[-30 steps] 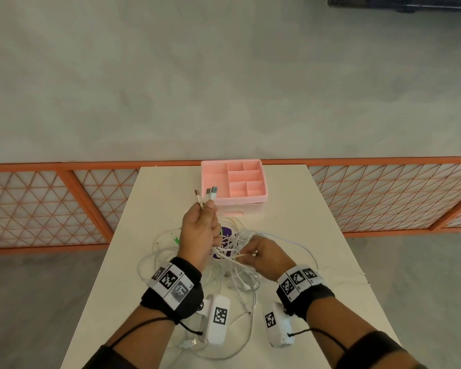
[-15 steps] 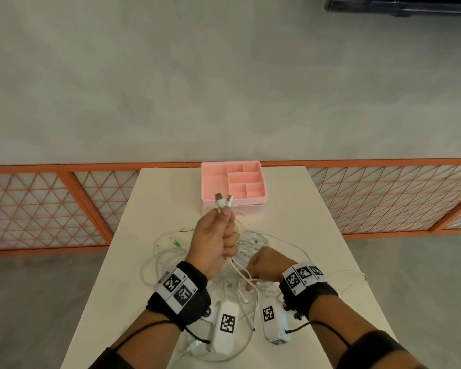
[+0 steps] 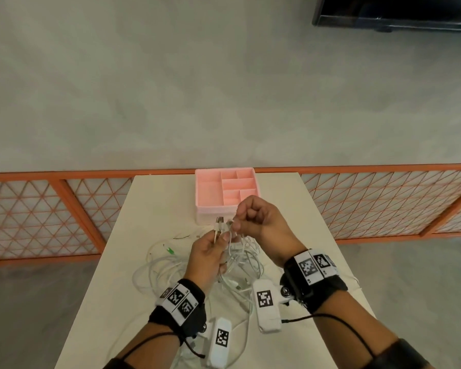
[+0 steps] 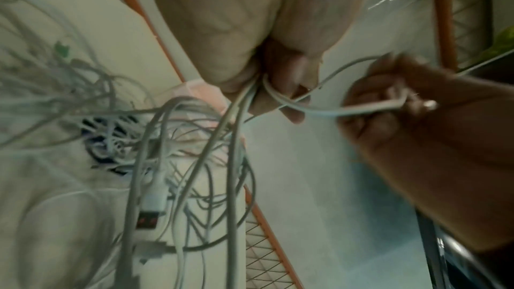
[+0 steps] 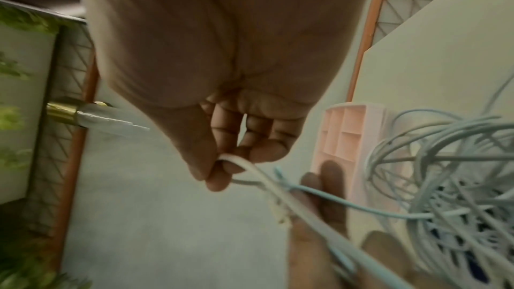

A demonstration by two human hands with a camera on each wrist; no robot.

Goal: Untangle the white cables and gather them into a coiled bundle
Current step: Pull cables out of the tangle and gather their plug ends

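The left hand (image 3: 207, 255) grips several thin white cable ends (image 3: 220, 227) upright above the tangled white cables (image 3: 240, 262) on the pale counter (image 3: 157, 209). Just beside them — to their right — the right hand (image 3: 258, 222) pinches one strand, nearer for feeding it across.

The table (image 3: 155, 209) runs away from the person, its far edge against the railing (image 3: 64, 177). The compartment tray (image 3: 210, 187) sits at the middle of the far edge. The cable tangle (image 3: 171, 267) lies on the middle of the table, nearer the near edge than the tray. The left hand (image 3: 208, 257) is raised over the tangle, gripping several cable ends (image 3: 220, 226) that stick up in front of the tray. The right hand (image 3: 261, 222) is just right of those ends, before the tray's near right corner, pinching a strand (image 5: 250, 168) that runs down into the left hand.
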